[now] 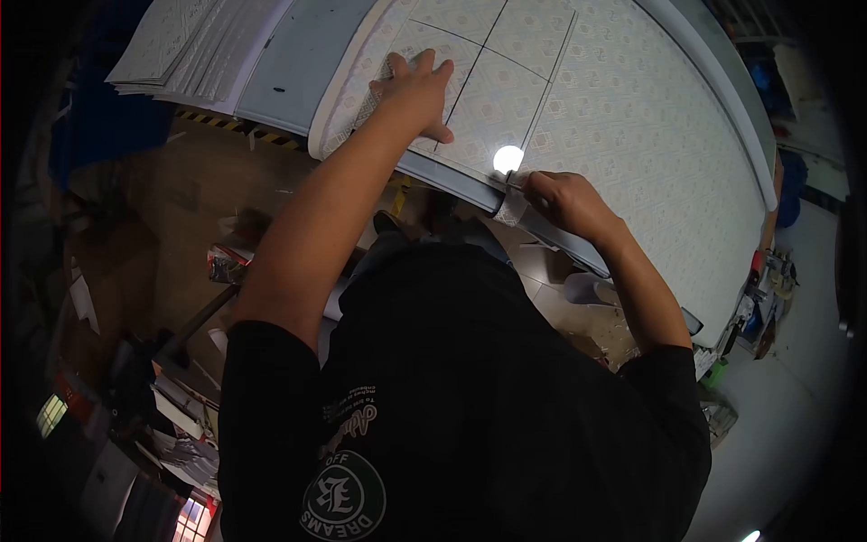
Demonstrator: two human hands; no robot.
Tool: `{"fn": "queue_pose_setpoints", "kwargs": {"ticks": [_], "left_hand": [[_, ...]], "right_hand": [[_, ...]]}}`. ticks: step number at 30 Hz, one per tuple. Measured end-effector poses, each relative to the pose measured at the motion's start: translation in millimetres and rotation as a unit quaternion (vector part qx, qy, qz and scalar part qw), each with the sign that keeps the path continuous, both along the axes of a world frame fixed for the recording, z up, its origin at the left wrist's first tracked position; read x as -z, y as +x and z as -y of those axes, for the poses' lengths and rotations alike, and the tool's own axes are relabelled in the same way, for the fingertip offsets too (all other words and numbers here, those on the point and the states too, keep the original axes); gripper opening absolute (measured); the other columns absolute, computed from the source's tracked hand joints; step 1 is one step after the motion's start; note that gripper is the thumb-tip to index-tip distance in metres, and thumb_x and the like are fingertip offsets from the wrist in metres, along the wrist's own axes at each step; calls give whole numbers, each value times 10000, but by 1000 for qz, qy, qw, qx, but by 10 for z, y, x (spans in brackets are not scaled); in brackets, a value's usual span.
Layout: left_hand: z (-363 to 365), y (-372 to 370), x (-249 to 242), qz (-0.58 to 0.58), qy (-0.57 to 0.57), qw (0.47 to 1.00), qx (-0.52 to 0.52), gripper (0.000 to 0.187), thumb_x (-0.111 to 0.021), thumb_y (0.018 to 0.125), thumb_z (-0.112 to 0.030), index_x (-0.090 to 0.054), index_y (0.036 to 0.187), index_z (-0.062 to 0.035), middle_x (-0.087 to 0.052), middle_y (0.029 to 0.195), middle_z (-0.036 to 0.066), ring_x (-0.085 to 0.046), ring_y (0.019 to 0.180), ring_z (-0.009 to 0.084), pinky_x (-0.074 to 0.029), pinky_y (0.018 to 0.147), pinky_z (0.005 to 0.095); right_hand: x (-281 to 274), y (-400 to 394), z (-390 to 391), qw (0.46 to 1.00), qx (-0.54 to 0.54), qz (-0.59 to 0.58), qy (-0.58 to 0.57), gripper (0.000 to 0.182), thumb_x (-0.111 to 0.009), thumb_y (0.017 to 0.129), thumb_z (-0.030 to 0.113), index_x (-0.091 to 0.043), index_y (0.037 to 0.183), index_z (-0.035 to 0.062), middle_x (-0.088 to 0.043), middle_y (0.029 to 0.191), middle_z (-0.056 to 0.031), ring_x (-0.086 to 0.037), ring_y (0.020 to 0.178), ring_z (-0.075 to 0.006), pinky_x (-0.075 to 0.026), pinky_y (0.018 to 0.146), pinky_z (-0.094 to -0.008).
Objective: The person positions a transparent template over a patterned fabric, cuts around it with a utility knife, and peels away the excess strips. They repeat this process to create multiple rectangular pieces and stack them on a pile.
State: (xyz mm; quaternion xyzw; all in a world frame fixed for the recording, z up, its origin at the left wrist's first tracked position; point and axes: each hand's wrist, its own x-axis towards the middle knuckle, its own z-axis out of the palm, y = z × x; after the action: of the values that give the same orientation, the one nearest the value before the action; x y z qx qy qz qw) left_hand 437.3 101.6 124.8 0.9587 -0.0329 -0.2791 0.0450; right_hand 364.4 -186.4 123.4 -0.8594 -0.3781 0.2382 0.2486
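A pale sheet with a small repeated pattern (632, 135) covers the table, crossed by several dark straight lines. My left hand (414, 95) lies palm down on its left part, fingers spread and thumb out to the side. At the sheet's near edge, my right hand (567, 200) is closed, fingertips pinched together. A small dark bit shows at those fingertips, but what they grip is too small to make out. Just below them a narrow patterned strip (511, 210) hangs over the table edge. A bright round light spot (508, 160) glows beside the fingertips.
A stack of white patterned sheets (176, 50) lies at the upper left, by a grey table surface (302, 63). The table's near rail (456, 181) runs before my body. Tools and small items (768, 294) sit at the far right. Scraps lie on the floor.
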Motion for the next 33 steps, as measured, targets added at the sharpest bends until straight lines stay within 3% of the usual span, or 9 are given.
{"fn": "queue_pose_setpoints", "kwargs": {"ticks": [5, 11, 19, 22, 24, 25, 27, 30, 33], "left_hand": [[12, 25, -10, -7, 1, 1000, 1, 1234, -967, 610, -425, -267, 1615, -270, -155, 1700, 32, -135, 1506, 515, -364, 1101, 740], [14, -3, -17, -4, 5, 1000, 12, 1221, -956, 629, -436, -260, 1616, -253, -162, 1696, 53, -142, 1498, 529, -376, 1096, 737], [6, -17, -27, 5, 11, 1000, 28, 1187, -944, 651, -451, -277, 1603, -209, -173, 1690, 82, -171, 1482, 548, -410, 1064, 735], [-29, -29, -50, 22, 21, 999, 40, 1188, -950, 634, -461, -300, 1590, -185, -200, 1682, 85, -207, 1468, 556, -451, 1054, 683], [-92, -6, -32, 29, 31, 997, 69, 1121, -943, 653, -433, -352, 1569, -173, -256, 1666, 87, -294, 1451, 514, -467, 1087, 582], [-173, 58, -1, 33, 34, 996, 69, 1121, -943, 653, -433, -352, 1569, -173, -256, 1666, 87, -294, 1451, 514, -467, 1087, 582], [-372, 209, 33, 30, 38, 978, 205, 1065, -944, 668, -330, -387, 1564, -185, -301, 1650, 88, -376, 1435, 427, -469, 1113, 484], [-590, 333, 29, 38, 49, 955, 291, 1042, -939, 666, -223, -407, 1562, -202, -314, 1647, 85, -401, 1439, 356, -453, 1128, 455], [-687, 376, 60, 39, 4, 957, 288, 1090, -949, 631, -179, -402, 1570, -259, -294, 1657, 96, -371, 1464, 345, -428, 1141, 455]], "right_hand": [[-3, -21, -41, 1000, 11, 21, 17, 104, -632, 894, 85, -560, 967, 69, -666, 837, -158, -652, 775, -398, -506, 653, -473], [67, -90, -44, 999, 30, 33, -10, 143, -688, 881, 67, -559, 941, 44, -682, 878, -151, -682, 788, -369, -542, 666, -431], [280, -71, -447, 993, 49, 67, 84, 152, -693, 854, 36, -579, 955, 45, -686, 910, -143, -672, 846, -367, -549, 739, -426], [256, 11, -870, 986, 45, 85, 137, 158, -691, 846, 37, -579, 958, 45, -678, 902, -145, -668, 852, -375, -546, 736, -438], [215, 12, -980, 988, 49, 82, 123, 159, -692, 843, 40, -578, 955, 46, -673, 894, -150, -666, 854, -376, -546, 738, -440], [196, 38, -1031, 990, 50, 77, 107, 161, -692, 839, 43, -577, 951, 46, -667, 886, -154, -664, 855, -377, -545, 739, -441], [169, 67, -1037, 990, 53, 79, 106, 167, -694, 835, 45, -578, 954, 48, -663, 880, -157, -663, 853, -379, -545, 740, -444], [149, 57, -1044, 990, 52, 76, 107, 140, -673, 850, 73, -573, 946, 53, -656, 849, -160, -660, 846, -384, -538, 729, -459], [167, 89, -1248, 988, 44, 92, 117, 111, -639, 867, 92, -565, 942, 56, -651, 823, -168, -658, 838, -389, -531, 717, -473]]}}
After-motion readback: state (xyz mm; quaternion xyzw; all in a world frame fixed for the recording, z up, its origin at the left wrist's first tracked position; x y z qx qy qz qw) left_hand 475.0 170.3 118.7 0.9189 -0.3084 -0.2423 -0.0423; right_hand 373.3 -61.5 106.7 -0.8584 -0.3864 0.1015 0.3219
